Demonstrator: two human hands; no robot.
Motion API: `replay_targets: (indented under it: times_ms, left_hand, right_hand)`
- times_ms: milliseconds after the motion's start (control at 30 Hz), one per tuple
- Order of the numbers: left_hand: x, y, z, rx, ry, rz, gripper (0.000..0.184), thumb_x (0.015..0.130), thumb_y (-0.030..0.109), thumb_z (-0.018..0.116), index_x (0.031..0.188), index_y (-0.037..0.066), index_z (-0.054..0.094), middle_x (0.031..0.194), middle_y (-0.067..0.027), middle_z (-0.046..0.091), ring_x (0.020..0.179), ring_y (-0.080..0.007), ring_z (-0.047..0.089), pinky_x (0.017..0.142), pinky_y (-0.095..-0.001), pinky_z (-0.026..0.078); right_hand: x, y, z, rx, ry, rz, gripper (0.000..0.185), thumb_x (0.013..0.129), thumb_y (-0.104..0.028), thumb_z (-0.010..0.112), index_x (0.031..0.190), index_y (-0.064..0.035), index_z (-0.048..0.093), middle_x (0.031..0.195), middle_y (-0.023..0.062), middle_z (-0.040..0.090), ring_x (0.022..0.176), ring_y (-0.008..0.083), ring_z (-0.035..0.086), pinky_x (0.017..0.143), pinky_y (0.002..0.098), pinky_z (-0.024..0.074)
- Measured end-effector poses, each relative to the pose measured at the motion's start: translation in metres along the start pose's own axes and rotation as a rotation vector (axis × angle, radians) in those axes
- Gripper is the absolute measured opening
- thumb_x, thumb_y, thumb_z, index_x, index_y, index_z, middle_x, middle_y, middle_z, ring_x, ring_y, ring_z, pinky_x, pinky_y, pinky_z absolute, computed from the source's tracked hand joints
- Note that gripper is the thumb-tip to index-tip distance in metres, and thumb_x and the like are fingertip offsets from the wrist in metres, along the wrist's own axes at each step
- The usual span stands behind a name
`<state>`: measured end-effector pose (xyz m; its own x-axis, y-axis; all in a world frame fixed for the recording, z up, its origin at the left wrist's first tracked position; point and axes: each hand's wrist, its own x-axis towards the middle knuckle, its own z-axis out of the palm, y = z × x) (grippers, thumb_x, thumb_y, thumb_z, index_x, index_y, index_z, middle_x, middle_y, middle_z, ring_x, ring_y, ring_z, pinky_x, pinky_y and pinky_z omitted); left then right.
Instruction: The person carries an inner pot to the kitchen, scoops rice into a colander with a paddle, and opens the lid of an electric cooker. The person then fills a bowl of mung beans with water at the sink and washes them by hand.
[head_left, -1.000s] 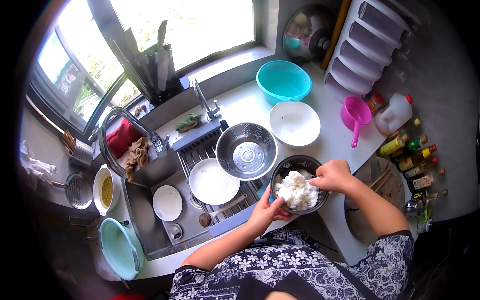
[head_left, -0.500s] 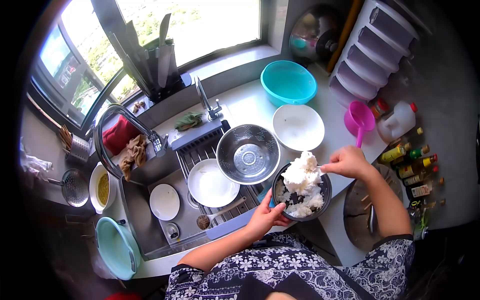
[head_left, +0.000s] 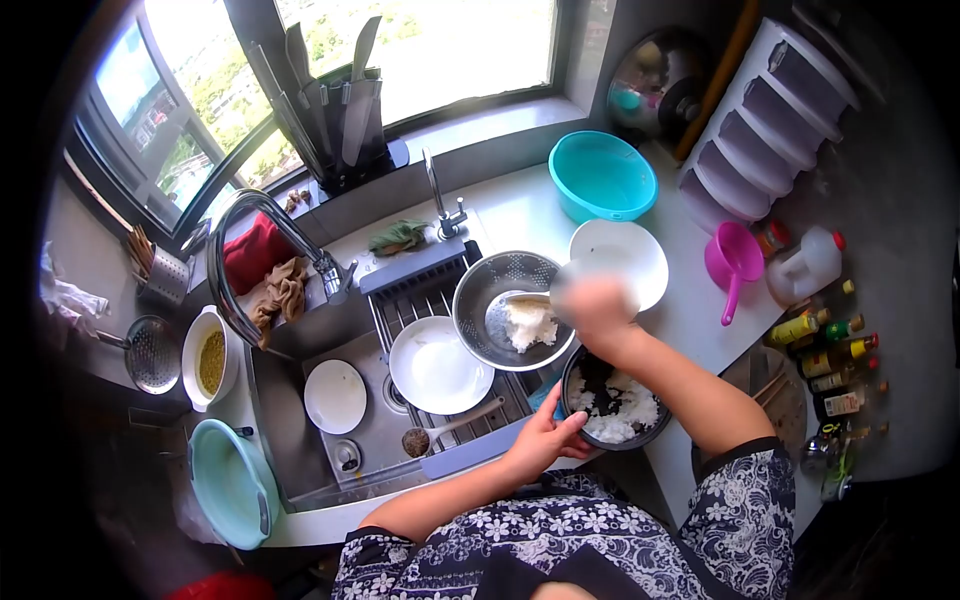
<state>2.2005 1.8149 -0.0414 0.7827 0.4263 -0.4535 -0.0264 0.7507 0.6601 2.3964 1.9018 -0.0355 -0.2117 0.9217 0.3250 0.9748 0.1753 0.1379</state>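
Note:
My left hand point(head_left: 548, 437) grips the rim of a dark cooking pot point(head_left: 659, 425) that holds cooked white rice point(head_left: 622, 408); the pot's dark bottom shows on one side. My right hand point(head_left: 597, 300), partly blurred, is closed over the right rim of a metal colander point(head_left: 470, 328). From it a pale serving spoon point(head_left: 503, 308) reaches into the colander, its handle mostly hidden by the fingers. A clump of rice point(head_left: 532, 324) lies at the spoon, inside the colander.
The colander stands over a rack across the sink, beside a white plate point(head_left: 440, 365). Behind my right hand is a white bowl point(head_left: 640, 262), with a turquoise basin point(head_left: 603, 178) beyond. A pink ladle point(head_left: 735, 255) and several bottles point(head_left: 838, 355) stand to the right.
My right hand has moved left from above the pot to the colander. The heaped rice that was over the pot is gone from there, and rice now shows in the colander.

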Motion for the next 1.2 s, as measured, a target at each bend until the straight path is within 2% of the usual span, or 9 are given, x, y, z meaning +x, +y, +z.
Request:
replay_targets:
  times_ms: [167, 333, 467, 633, 767, 833, 967, 1033, 1200]
  left_hand:
    - [0.001, -0.001, 0.001, 0.026, 0.018, -0.004, 0.058, 0.092, 0.021, 0.051, 0.138, 0.016, 0.015, 0.095, -0.0127, 0.059, 0.075, -0.0195, 0.063, 0.066, -0.0308, 0.055]
    - [-0.001, 0.001, -0.001, 0.044, 0.015, -0.018, 0.058, 0.092, 0.020, 0.051, 0.137, 0.016, 0.016, 0.095, -0.0140, 0.059, 0.076, -0.0202, 0.063, 0.066, -0.0305, 0.055]
    - [0.001, 0.007, -0.002, 0.073, 0.002, -0.045, 0.061, 0.090, 0.022, 0.054, 0.137, 0.014, 0.016, 0.094, -0.0140, 0.060, 0.077, -0.0214, 0.064, 0.065, -0.0306, 0.055]
    - [0.002, 0.013, 0.007, 0.126, 0.055, -0.140, 0.064, 0.090, 0.022, 0.053, 0.137, 0.011, 0.010, 0.091, -0.0166, 0.061, 0.072, -0.0260, 0.065, 0.060, -0.0333, 0.056]
    - [0.006, 0.008, 0.006, 0.128, 0.038, -0.134, 0.061, 0.090, 0.017, 0.049, 0.137, 0.015, 0.010, 0.097, -0.0194, 0.058, 0.072, -0.0283, 0.065, 0.058, -0.0348, 0.056]
    - [0.006, 0.008, 0.011, 0.125, 0.051, -0.135, 0.057, 0.089, 0.012, 0.045, 0.136, 0.016, 0.012, 0.101, -0.0203, 0.055, 0.074, -0.0281, 0.065, 0.062, -0.0373, 0.057]
    - [0.006, 0.005, 0.015, 0.024, 0.113, -0.092, 0.050, 0.089, 0.006, 0.039, 0.133, 0.014, 0.018, 0.107, -0.0191, 0.051, 0.080, -0.0272, 0.063, 0.071, -0.0417, 0.056]
    - [0.007, 0.001, 0.015, -0.028, 0.137, -0.061, 0.049, 0.088, 0.004, 0.039, 0.132, 0.014, 0.020, 0.110, -0.0176, 0.050, 0.082, -0.0275, 0.063, 0.073, -0.0426, 0.056]
    - [0.004, -0.004, 0.017, -0.075, 0.164, -0.046, 0.055, 0.087, 0.004, 0.040, 0.136, 0.017, 0.018, 0.109, -0.0152, 0.052, 0.079, -0.0231, 0.062, 0.073, -0.0406, 0.055]
  right_hand:
    - [-0.006, 0.000, -0.030, -0.020, 0.219, 0.015, 0.006, 0.065, -0.011, 0.055, 0.071, -0.0102, 0.054, 0.064, 0.0029, 0.054, 0.062, 0.0185, 0.053, 0.059, 0.0314, 0.0363]
    - [-0.021, 0.017, -0.103, 0.269, 0.002, 0.345, 0.012, 0.073, -0.018, 0.062, 0.075, -0.0076, 0.056, 0.069, 0.0090, 0.059, 0.066, 0.0273, 0.059, 0.058, 0.0405, 0.0438]
    - [-0.056, 0.034, -0.158, 0.246, -0.201, 0.358, 0.011, 0.073, -0.018, 0.061, 0.074, -0.0068, 0.059, 0.068, 0.0091, 0.059, 0.067, 0.0266, 0.060, 0.056, 0.0401, 0.0445]
    - [-0.102, 0.025, -0.142, -0.081, -0.265, 0.133, 0.015, 0.066, -0.015, 0.062, 0.080, -0.0085, 0.064, 0.063, 0.0057, 0.057, 0.060, 0.0237, 0.056, 0.056, 0.0363, 0.0385]
    - [-0.116, 0.019, -0.107, -0.218, -0.104, -0.043, 0.026, 0.066, -0.012, 0.056, 0.090, -0.0043, 0.065, 0.064, 0.0061, 0.055, 0.061, 0.0215, 0.053, 0.057, 0.0329, 0.0352]
    - [-0.117, 0.017, -0.102, -0.211, -0.077, -0.054, 0.022, 0.066, -0.011, 0.056, 0.084, -0.0032, 0.065, 0.061, 0.0063, 0.055, 0.059, 0.0214, 0.052, 0.056, 0.0325, 0.0352]
    - [-0.110, 0.029, -0.111, -0.160, -0.285, -0.071, 0.014, 0.062, -0.014, 0.058, 0.071, -0.0066, 0.065, 0.057, 0.0054, 0.056, 0.057, 0.0227, 0.055, 0.054, 0.0341, 0.0391]
    - [-0.102, 0.037, -0.126, -0.059, -0.656, -0.017, 0.008, 0.060, -0.014, 0.058, 0.066, -0.0112, 0.063, 0.060, 0.0053, 0.058, 0.061, 0.0235, 0.060, 0.053, 0.0359, 0.0449]
    - [-0.101, 0.038, -0.126, 0.058, -0.758, 0.006, 0.018, 0.058, -0.015, 0.057, 0.071, -0.0186, 0.068, 0.064, 0.0047, 0.062, 0.066, 0.0243, 0.062, 0.056, 0.0358, 0.0479]
